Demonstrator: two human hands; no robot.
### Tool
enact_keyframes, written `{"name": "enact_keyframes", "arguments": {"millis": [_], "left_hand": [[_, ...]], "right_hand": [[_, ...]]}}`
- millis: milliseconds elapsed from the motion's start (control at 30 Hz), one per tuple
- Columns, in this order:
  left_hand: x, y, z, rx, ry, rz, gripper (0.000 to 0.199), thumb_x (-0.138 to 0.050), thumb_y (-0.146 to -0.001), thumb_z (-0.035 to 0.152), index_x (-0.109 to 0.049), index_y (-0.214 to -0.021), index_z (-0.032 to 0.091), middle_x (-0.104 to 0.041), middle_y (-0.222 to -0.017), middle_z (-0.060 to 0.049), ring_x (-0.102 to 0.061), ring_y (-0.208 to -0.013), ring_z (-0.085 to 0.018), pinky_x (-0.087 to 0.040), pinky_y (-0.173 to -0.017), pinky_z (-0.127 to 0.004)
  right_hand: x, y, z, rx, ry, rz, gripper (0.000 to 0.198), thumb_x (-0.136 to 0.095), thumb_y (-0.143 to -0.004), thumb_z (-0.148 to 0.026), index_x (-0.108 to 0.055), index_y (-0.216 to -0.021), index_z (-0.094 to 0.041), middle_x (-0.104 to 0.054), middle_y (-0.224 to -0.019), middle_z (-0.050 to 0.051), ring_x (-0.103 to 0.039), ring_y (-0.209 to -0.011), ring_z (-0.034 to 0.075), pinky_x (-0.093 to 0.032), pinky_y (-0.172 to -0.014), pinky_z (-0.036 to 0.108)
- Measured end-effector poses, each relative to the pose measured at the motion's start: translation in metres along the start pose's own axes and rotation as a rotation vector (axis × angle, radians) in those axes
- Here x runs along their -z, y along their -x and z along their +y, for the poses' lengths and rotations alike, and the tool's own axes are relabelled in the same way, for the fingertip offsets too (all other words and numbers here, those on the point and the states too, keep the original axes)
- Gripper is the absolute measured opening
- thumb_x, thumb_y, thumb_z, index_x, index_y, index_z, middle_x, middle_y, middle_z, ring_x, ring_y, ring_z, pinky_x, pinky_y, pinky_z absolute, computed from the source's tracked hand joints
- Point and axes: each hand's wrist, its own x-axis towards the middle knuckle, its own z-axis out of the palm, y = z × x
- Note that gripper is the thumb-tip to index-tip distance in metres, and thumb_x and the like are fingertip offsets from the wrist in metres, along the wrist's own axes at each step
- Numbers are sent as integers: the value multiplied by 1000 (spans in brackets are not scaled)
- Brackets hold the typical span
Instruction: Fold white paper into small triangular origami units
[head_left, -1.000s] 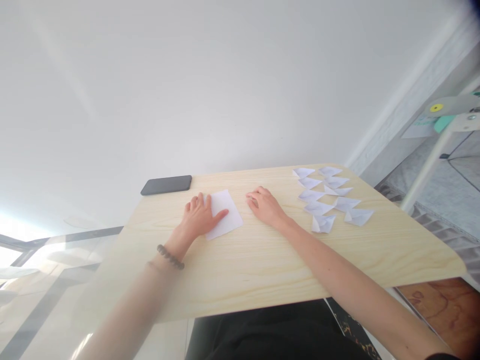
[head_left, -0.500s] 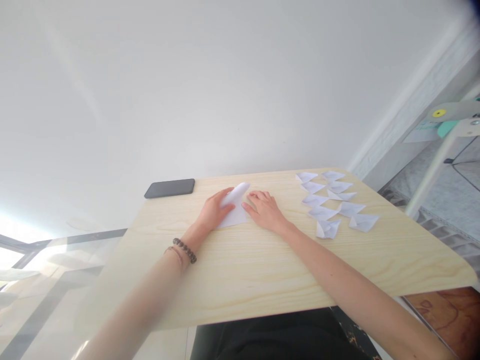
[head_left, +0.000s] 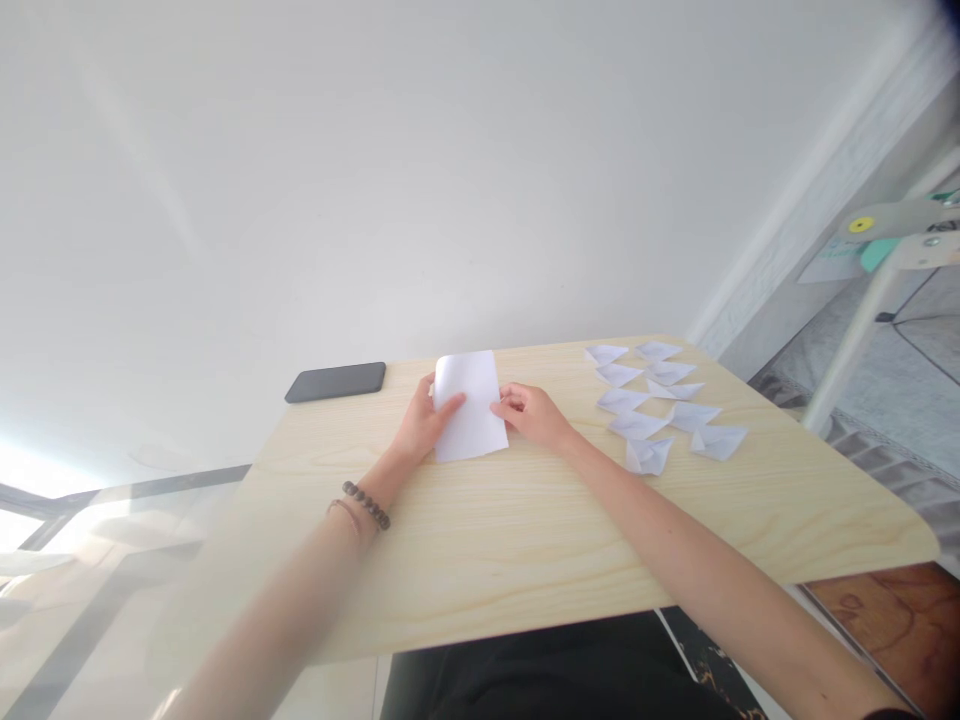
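Note:
A white sheet of paper (head_left: 474, 415) is held between my two hands over the middle of the table, its broad face toward me and its upper left edge curving over. My left hand (head_left: 426, 418) grips the left edge, thumb on the front and fingers behind. At the right edge my right hand (head_left: 531, 412) pinches the paper between thumb and curled fingers. Whether the sheet is doubled I cannot tell.
Several folded white paper boats (head_left: 636, 425) stand in two columns on the right of the wooden table (head_left: 480, 560). A black phone (head_left: 336, 382) lies at the back left. Behind the table rises a white wall (head_left: 450, 200); a white metal frame (head_left: 855, 340) is at far right.
The paper, bent over and narrow before, is now spread out flat toward me. My right hand, apart from it earlier, has closed on its right edge. My left hand keeps its hold.

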Motion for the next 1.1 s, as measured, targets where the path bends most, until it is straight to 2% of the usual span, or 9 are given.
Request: {"name": "enact_keyframes", "arguments": {"millis": [133,233,333,567,700,867,967,1100], "left_hand": [[4,1,1,42,127,-109,59,-65,-68,35,-41,-118,16,-63,-99,-12,-62,-83,-24,-51,-71,-39],[7,2,1,77,91,-214,43,-64,-69,36,-56,-103,12,-65,-96,-12,-62,-85,-23,-50,-75,-36],[8,2,0,95,0,-220,41,-63,-69,41,-61,-97,12,-67,-91,-11,-62,-80,-23,-50,-69,-33],[7,3,-1,77,44,-224,45,-59,-72,45,-57,-103,13,-67,-88,-11,-63,-79,-23,-50,-67,-33],[6,5,2,63,84,-245,42,-57,-74,44,-57,-102,13,-66,-93,-11,-63,-82,-23,-50,-70,-33],[6,4,2,50,20,-237,41,-56,-75,44,-59,-98,11,-67,-89,-11,-62,-76,-21,-50,-63,-30],[7,4,2,50,9,-231,43,-57,-74,43,-57,-103,12,-67,-84,-10,-62,-73,-21,-49,-60,-29],[8,4,2,45,72,-232,47,-61,-71,41,-54,-110,14,-68,-82,-8,-62,-74,-20,-49,-62,-29]], "right_hand": [[4,-1,-1,-92,-142,-64,13,-53,-72,-29,-53,-79,-18,-60,-60,-2,-56,-53,12,-43,-50,22],[6,-2,-1,-84,-186,-136,20,-55,-73,-33,-56,-86,-17,-66,-76,2,-62,-68,17,-48,-61,27],[5,-2,0,-63,-176,-125,31,-56,-73,-38,-57,-97,-17,-67,-88,6,-63,-79,21,-50,-67,31],[11,0,-4,-120,-287,-228,32,-55,-74,-37,-61,-97,-16,-67,-88,5,-62,-80,19,-49,-69,31],[13,0,-5,-84,-285,-259,30,-54,-75,-33,-60,-99,-17,-67,-88,4,-61,-77,17,-48,-69,29],[9,-1,3,-13,-214,-176,31,-50,-78,-35,-58,-102,-17,-66,-89,5,-61,-75,17,-47,-65,28],[8,-2,4,8,-158,-118,29,-49,-78,-36,-58,-98,-16,-65,-88,5,-60,-74,17,-47,-63,27],[10,0,-1,-19,-199,-134,29,-52,-77,-38,-56,-97,-19,-65,-81,3,-60,-69,16,-47,-60,26]]}}
